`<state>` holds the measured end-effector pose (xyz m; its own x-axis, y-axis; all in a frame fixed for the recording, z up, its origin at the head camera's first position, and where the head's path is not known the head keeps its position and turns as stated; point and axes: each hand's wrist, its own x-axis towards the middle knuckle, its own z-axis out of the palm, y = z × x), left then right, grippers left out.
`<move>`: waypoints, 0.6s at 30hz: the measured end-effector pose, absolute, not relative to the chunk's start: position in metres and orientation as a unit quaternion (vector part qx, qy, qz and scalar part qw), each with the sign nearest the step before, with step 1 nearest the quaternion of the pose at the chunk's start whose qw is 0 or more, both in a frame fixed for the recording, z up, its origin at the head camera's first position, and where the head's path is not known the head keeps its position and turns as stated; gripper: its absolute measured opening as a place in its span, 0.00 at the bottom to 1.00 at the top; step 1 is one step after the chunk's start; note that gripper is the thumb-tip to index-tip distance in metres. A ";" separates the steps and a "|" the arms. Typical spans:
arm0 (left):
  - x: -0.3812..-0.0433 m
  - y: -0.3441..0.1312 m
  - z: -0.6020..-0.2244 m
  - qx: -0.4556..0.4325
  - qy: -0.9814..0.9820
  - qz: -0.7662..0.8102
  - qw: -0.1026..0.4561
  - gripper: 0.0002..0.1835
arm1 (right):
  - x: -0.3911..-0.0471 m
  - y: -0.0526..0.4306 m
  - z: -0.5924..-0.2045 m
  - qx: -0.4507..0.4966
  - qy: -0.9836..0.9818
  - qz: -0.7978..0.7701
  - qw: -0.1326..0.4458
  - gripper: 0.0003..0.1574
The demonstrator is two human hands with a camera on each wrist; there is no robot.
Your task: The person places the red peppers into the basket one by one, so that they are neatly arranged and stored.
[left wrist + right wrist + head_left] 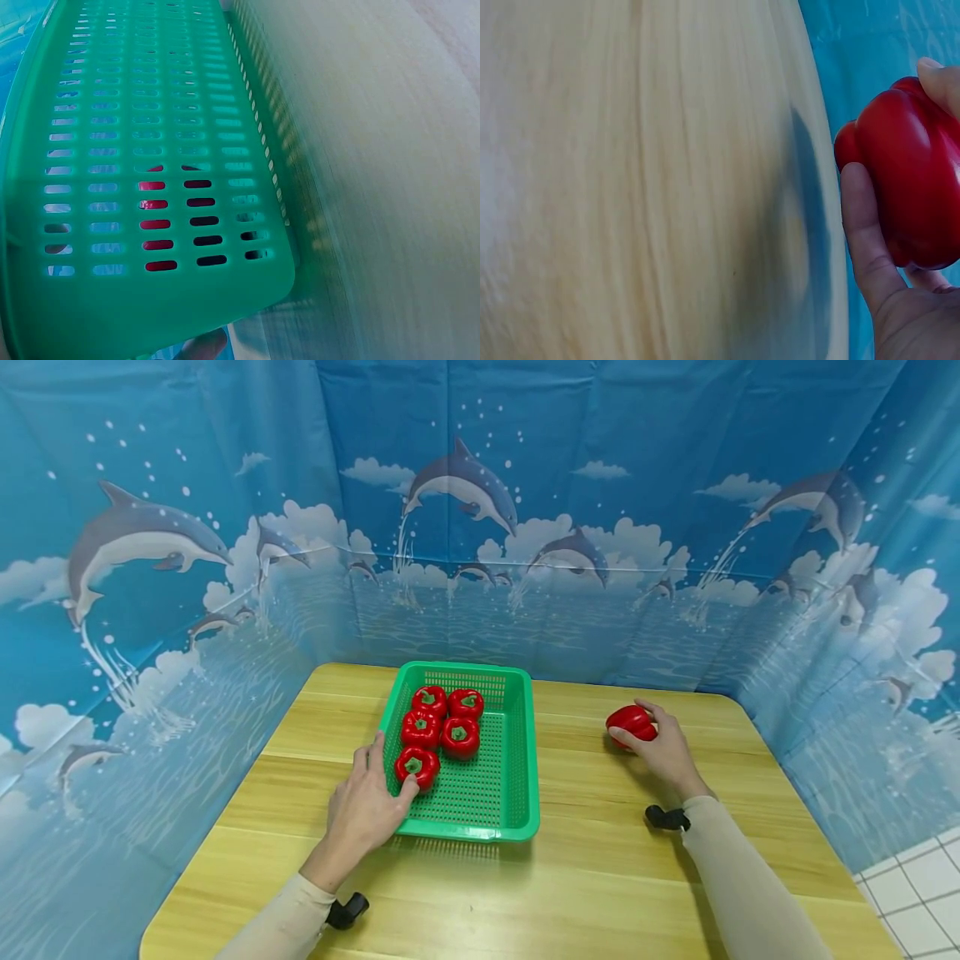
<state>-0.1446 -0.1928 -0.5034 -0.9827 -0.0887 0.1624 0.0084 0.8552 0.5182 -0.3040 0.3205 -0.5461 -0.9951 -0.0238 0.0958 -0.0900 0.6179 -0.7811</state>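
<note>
My left hand [367,802] grips the green plastic basket [536,760] at its near left corner, thumb inside beside a red bell pepper [426,768] and fingers along the outside of the left wall. In the left wrist view, a fingertip [204,345] shows past the end of the slotted wall [169,300]. Several red bell peppers sit stem up in the basket's left half. Off to the right, my right hand [667,752] holds another red bell pepper [911,165] between thumb and fingers, lying on its side; its shadow falls on the table.
The wooden table [585,893] extends around the basket, with its far edge close to a blue dolphin-print curtain [480,602]. The curtain also runs along both sides. White tiles [922,877] show at the lower right. Each wrist carries a small black device.
</note>
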 end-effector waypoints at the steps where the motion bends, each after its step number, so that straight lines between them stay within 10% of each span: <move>1: -0.144 -0.193 -0.503 0.020 -0.959 -0.268 0.091 0.54 | -0.303 0.320 -0.546 0.031 -0.898 0.437 0.037 0.64; 18: -0.142 -0.192 -0.502 0.019 -0.957 -0.273 0.094 0.53 | -0.286 0.300 -0.533 0.070 -0.893 0.442 0.040 0.64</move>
